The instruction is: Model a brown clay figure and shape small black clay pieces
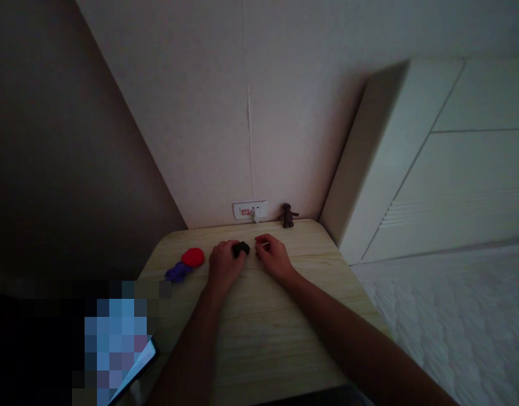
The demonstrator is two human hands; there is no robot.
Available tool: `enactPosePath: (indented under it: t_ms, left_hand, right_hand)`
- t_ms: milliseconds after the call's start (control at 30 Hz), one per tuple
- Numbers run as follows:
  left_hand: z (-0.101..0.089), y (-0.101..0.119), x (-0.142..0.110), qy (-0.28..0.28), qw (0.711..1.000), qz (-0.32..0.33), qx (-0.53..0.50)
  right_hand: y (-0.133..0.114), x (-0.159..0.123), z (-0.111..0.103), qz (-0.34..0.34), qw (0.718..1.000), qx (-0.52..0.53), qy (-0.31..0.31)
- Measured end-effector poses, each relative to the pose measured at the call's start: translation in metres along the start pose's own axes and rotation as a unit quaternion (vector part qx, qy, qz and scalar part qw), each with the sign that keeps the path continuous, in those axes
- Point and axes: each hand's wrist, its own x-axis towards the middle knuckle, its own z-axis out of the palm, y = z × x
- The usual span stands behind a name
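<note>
Both my hands rest near the far end of a light wooden table [259, 332]. My left hand [223, 264] is closed round a small black object [242, 248] that pokes out by its fingertips. My right hand [273, 256] sits just to the right, its fingers pinched on a thin pale piece [264, 245] that I cannot name. The two hands are a few centimetres apart.
A red round object [193, 257] and a purple one [177, 272] lie left of my left hand. A small brown figure [288, 215] stands by the wall beside a white socket plate [249, 210]. White cabinet [432, 169] and a quilted bed [453, 321] at right.
</note>
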Motion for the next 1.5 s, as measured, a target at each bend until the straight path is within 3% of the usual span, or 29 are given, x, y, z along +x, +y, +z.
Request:
enactPosePath:
  t_ms: [167,333,533,667,800,967,1200,1367,1500]
  left_hand:
    - [0.001,0.008,-0.008,-0.040,0.997,-0.003,-0.072]
    - [0.006,0.017,-0.008,-0.069,0.982,-0.008,-0.176]
    - [0.005,0.024,-0.009,-0.095,0.979,0.020,-0.180]
    - [0.004,0.028,-0.012,-0.085,0.981,0.028,-0.170]
    - [0.003,0.031,-0.013,-0.074,0.983,0.044,-0.165]
    - [0.006,0.029,-0.012,-0.069,0.982,0.014,-0.174]
    - [0.020,0.026,-0.011,-0.096,0.933,-0.076,-0.339]
    - [0.022,0.030,-0.013,-0.135,0.876,-0.133,-0.443]
    - [0.020,0.027,-0.013,-0.132,0.902,-0.096,-0.400]
  right_hand:
    - [-0.001,-0.004,-0.006,-0.040,0.999,-0.001,-0.015]
    - [-0.003,-0.005,-0.018,-0.109,0.990,0.045,-0.080]
    - [-0.003,-0.003,-0.020,-0.079,0.991,0.095,-0.047]
    - [-0.007,-0.005,-0.020,-0.083,0.991,0.102,-0.027]
    - [-0.006,-0.005,-0.019,-0.046,0.991,0.120,-0.025]
    - [-0.001,-0.003,-0.014,-0.014,0.989,0.141,-0.034]
    - [0.001,-0.005,-0.016,-0.059,0.994,0.085,-0.017]
    - [0.002,-0.006,-0.021,-0.087,0.993,0.076,-0.018]
    - [-0.001,-0.006,-0.023,-0.081,0.995,0.046,-0.024]
